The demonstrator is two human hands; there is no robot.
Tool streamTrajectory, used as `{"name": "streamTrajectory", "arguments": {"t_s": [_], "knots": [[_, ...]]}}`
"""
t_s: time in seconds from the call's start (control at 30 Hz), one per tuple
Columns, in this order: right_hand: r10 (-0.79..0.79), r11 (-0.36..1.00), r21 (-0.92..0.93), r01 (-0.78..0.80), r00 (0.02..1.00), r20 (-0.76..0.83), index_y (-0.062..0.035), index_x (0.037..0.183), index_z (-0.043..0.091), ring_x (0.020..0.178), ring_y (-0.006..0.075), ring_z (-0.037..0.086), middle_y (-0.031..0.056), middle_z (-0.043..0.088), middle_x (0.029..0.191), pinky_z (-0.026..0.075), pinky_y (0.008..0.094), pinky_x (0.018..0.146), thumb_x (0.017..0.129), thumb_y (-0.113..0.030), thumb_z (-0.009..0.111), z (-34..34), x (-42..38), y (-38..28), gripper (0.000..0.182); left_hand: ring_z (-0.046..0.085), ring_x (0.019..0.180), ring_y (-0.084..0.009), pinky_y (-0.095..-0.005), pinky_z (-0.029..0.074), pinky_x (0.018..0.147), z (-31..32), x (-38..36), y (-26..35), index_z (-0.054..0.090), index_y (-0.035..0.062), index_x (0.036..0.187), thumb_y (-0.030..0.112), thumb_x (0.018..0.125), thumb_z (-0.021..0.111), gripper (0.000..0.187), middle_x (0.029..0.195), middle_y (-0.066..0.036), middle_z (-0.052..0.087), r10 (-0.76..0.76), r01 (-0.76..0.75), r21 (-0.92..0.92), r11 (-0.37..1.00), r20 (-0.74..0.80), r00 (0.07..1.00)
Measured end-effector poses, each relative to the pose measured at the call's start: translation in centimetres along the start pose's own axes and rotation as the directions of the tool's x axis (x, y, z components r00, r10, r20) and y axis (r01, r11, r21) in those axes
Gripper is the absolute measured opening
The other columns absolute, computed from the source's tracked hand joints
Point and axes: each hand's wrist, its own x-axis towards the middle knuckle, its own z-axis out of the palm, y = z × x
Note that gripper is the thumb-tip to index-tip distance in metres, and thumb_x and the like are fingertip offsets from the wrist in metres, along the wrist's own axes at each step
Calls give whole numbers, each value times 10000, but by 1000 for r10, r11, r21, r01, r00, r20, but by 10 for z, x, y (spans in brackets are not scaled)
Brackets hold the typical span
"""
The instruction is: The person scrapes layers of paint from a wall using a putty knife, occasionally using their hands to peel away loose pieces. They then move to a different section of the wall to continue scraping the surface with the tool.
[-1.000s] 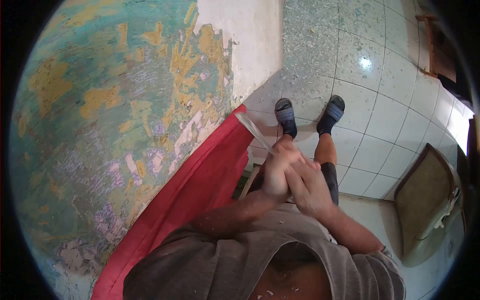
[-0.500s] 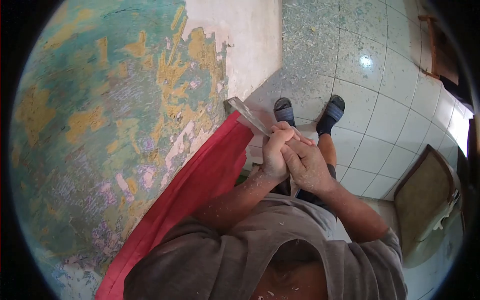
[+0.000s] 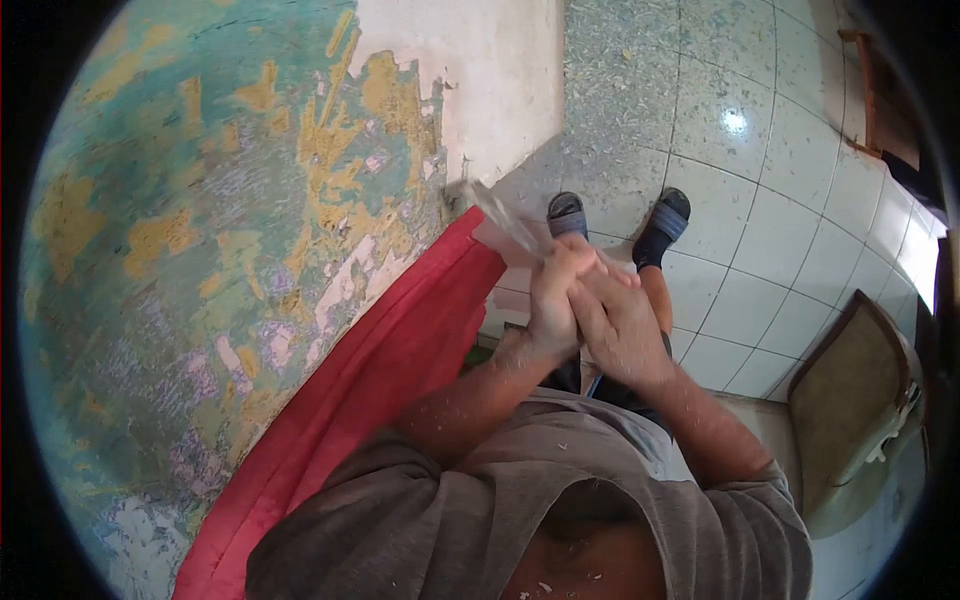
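Observation:
A scraper [image 3: 505, 217] with a flat metal shaft reaches from my hands up to the patchy painted wall [image 3: 240, 220]. Its far end lies at the edge of the remaining paint, blurred by motion. My left hand [image 3: 557, 295] is wrapped round the near end of the tool, and the handle is hidden inside the grip. Over and against it, my right hand [image 3: 622, 330] is closed, thumb pressed along the left hand. White flecks dot both forearms.
Red cloth [image 3: 370, 390] hangs along the wall below the scraper. Paint chips litter the tiled floor [image 3: 730, 240] around my sandalled feet [image 3: 662, 220]. At the right stands a cushioned chair [image 3: 850, 400]; a brown wooden piece of furniture [image 3: 868, 95] is at upper right.
The scraper and both hands have shifted slightly, and the tool now looks blurred. The wall and red cloth sit a little further left in view. Both hands keep their grip.

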Motion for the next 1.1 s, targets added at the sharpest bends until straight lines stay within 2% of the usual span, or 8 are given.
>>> {"name": "streamTrajectory", "arguments": {"t_s": [0.17, 0.2, 0.33, 0.47, 0.57, 0.8, 0.93, 1.1], "knots": [[-382, 886, -318, 338, 920, -85, -7, 965, 650, 793, 418, 642, 242, 639, 823, 514, 467, 715, 964, -214, 534, 15, 6, -1, 238, 615, 731, -282, -463, 515, 794, -16, -9, 3, 483, 56, 705, 297, 872, 467, 294, 717, -150, 603, 20, -17, -100, 995, 22, 1000], [-65, 981, -179, 74, 996, 59, -12, 999, 647, 807, 423, 646, 241, 649, 840, 514, 477, 714, 963, -215, 533, 10, 10, 0, 235, 605, 735, -283, -459, 512, 805, -19, 6, 3, 471, 53, 707, 295, 863, 467, 288, 715, -151, 598, 76, -77, -74, 994, -16, 997], [-24, 995, -93, 26, 1000, 14, -29, 1037, 655, 810, 422, 649, 227, 655, 844, 514, 485, 702, 958, -229, 548, -2, 14, 1, 240, 609, 730, -310, -460, 514, 803, -6, 18, 1, 473, 41, 733, 277, 869, 453, 273, 695, -161, 591, 89, -89, 11, 996, 29, 996], [-258, 955, -169, 242, 963, -79, 14, 1042, 640, 828, 365, 644, 199, 656, 898, 498, 415, 768, 981, -176, 524, 8, -26, 2, 230, 633, 726, -337, -462, 524, 781, -8, -22, -12, 488, 34, 754, 271, 867, 451, 265, 688, -179, 597, 93, -100, 44, 994, 145, 985], [-134, 981, -130, 143, 988, 73, -51, 1038, 661, 804, 442, 644, 203, 665, 869, 516, 499, 710, 956, -250, 560, 10, -1, 14, 237, 641, 734, -345, -460, 525, 769, -18, -1, -4, 497, 31, 761, 276, 864, 459, 269, 691, -185, 599, 159, -157, -44, 987, 56, 986], [-201, 961, -206, 183, 977, -69, -59, 1020, 677, 800, 421, 655, 211, 661, 850, 522, 484, 692, 958, -241, 556, 11, -25, 10, 227, 621, 767, -286, -458, 522, 792, -17, -16, -13, 483, 38, 818, 232, 898, 456, 212, 744, -167, 578, 155, -164, 13, 986, 256, 954], [-88, 995, -45, 84, 992, -91, -59, 1044, 672, 788, 431, 650, 225, 654, 818, 524, 477, 696, 955, -232, 561, 15, 4, 8, 223, 619, 730, -317, -442, 516, 766, -19, 12, 1, 494, 40, 758, 287, 862, 439, 273, 681, -178, 591, 115, -119, 21, 993, 119, 986], [-106, 978, -181, 100, 994, -27, -22, 1000, 657, 797, 409, 651, 214, 657, 840, 510, 473, 709, 948, -200, 560, 0, -18, 9, 208, 613, 724, -310, -440, 514, 768, -5, -3, -14, 492, 51, 763, 294, 882, 439, 277, 690, -173, 590, 116, -122, 32, 992, 149, 982]]}}
